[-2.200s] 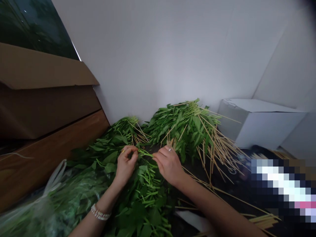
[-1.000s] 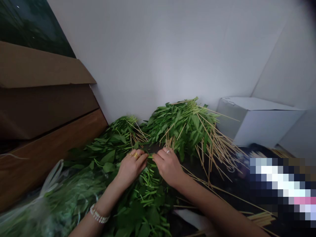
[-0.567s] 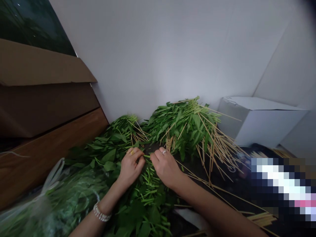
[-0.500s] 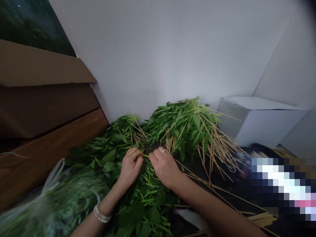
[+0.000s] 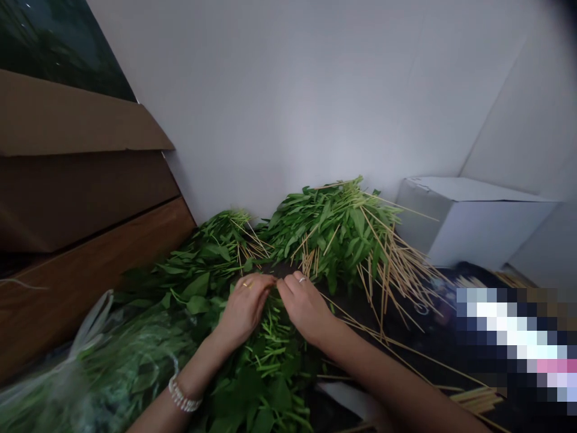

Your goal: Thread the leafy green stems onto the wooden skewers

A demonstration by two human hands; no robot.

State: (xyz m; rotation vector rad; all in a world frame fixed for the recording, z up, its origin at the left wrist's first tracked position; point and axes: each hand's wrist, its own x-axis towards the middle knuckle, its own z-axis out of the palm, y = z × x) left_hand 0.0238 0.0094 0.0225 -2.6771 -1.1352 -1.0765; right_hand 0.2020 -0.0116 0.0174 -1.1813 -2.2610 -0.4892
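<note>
My left hand, with a ring and a beaded bracelet, is closed in a pinch. Its fingertips meet those of my right hand, also pinched and wearing a ring. The leafy-green stem between them is almost wholly covered by the fingers. Just below both hands lies a pile of cut leafy greens, stem ends facing up and right. Behind them rests a big heap of leafy greens with thin bamboo skewers sticking out. A smaller skewered bunch lies to its left.
A clear plastic bag of greens sits at the lower left. Cardboard box stands on a wooden surface at left, a white box at right. Loose skewers lie lower right. A white wall closes the back.
My fingertips have come together, my left hand moving slightly right, so the short green stem that showed between them is now covered. The heaps stay as they were.
</note>
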